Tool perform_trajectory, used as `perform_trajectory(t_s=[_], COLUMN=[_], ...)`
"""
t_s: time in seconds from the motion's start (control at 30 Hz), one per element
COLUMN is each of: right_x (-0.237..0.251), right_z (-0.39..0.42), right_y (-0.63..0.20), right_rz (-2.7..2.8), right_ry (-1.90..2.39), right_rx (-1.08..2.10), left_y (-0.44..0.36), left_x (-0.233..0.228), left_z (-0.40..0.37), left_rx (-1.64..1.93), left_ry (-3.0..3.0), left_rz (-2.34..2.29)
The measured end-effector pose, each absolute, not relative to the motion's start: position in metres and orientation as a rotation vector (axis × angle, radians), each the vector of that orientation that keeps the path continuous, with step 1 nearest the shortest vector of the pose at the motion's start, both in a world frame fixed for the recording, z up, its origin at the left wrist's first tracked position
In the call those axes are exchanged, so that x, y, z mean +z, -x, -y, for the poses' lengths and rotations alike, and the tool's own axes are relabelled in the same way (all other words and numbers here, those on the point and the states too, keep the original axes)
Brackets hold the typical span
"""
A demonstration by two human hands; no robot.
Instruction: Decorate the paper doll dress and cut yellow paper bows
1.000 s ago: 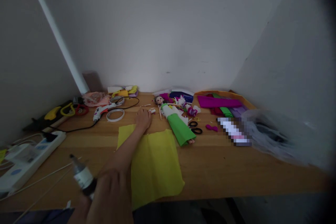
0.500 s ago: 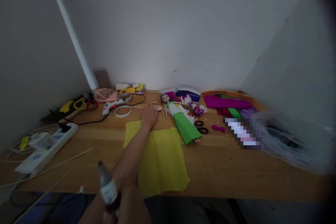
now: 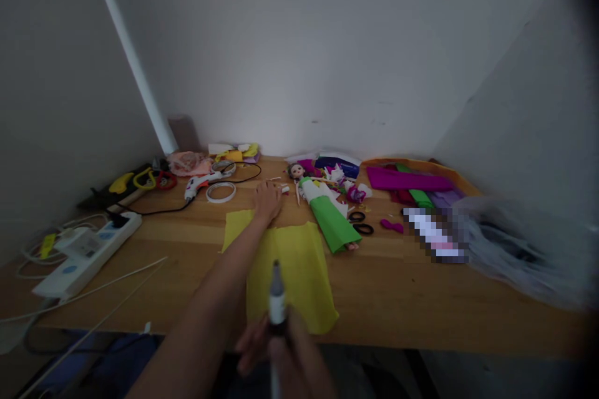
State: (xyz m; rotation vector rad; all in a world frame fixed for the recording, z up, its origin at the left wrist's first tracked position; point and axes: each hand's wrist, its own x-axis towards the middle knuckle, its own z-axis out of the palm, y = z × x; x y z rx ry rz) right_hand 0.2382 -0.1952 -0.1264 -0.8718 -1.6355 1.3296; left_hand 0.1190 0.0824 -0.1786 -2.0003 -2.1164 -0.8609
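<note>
Marker [image 3: 276, 290] upright in right hand [image 3: 285, 352] fingers, over yellow paper [image 3: 290, 268].

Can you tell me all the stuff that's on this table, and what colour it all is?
yellow paper sheet: 1, yellow, middle front of table
doll: 1, green dress, lying beyond the sheet
glue gun: 1, white, back left, black cord
tape ring: 1, white, beside the glue gun
power strip: 1, white, left edge
scissors: 1, black handles, right of the doll
paper rolls: several, purple, green and red, back right
plastic bag: 1, clear, far right
table: 1, brown wood
marker: 1, dark with white band, in the near hand
left hand: 1, flat by the sheet's far edge
right hand: 1, near bottom edge, holding the marker
</note>
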Motion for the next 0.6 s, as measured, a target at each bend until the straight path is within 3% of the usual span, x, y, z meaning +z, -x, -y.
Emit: perform_trajectory(t_s=[0.1,0.3,0.5,0.6], right_x=[-0.119,-0.098,-0.093,-0.114], right_z=[0.173,0.123,0.069,0.046], right_y=[-0.287,-0.375,-0.326,-0.280], right_rz=[1.433,1.597,1.584,1.466], right_ry=[0.842,0.996,0.501,0.562], right_rx=[1.334,0.966,1.663,1.813], left_y=[-0.118,-0.118,-0.126,-0.133], left_x=[-0.161,-0.156,-0.167,-0.171], left_z=[-0.057,0.053,0.101,0.110], left_rx=[-0.868,-0.598,-0.231,-0.150], left_ry=[2.162,2.922,3.334,3.400], left_rz=[2.026,1.500,1.143,1.183])
